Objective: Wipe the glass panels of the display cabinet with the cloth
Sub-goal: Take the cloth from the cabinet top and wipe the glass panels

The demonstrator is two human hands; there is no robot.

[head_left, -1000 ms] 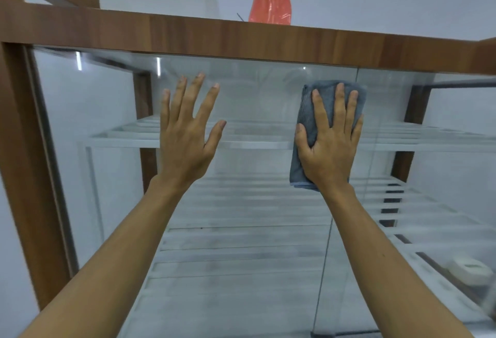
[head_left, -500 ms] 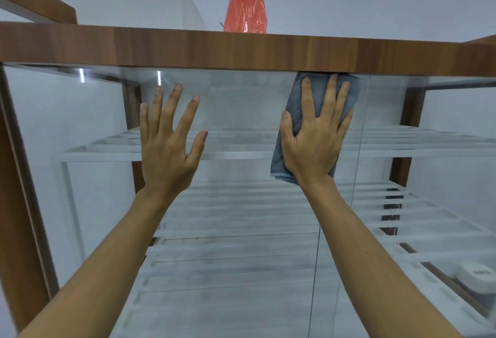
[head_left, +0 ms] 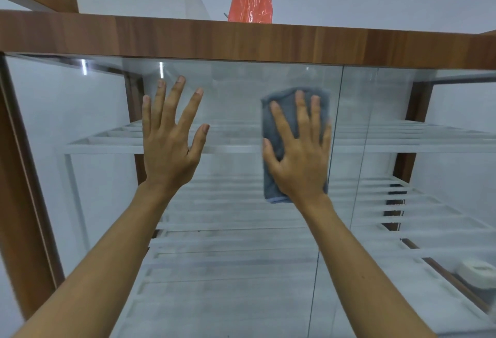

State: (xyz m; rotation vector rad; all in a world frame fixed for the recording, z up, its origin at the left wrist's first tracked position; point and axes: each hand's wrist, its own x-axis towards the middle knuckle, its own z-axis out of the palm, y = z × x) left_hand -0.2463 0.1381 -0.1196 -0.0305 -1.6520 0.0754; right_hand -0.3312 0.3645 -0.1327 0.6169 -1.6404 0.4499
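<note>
A single wide-angle view from the person's head, very near the glass panel (head_left: 236, 106) of the display cabinet (head_left: 24, 203), facing forward, about level with its wooden top (head_left: 241, 39).

We see glass panel (head_left: 236, 243) free below & btwn left grip (head_left: 169, 149) and right grip (head_left: 298, 163); wooden top rail (head_left: 241, 39) blocks near overhead.

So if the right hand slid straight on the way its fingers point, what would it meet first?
Probably the wooden top rail above it: the right hand presses the cloth flat to the glass, fingers pointing up, and only bare glass shows between cloth and rail.
</note>
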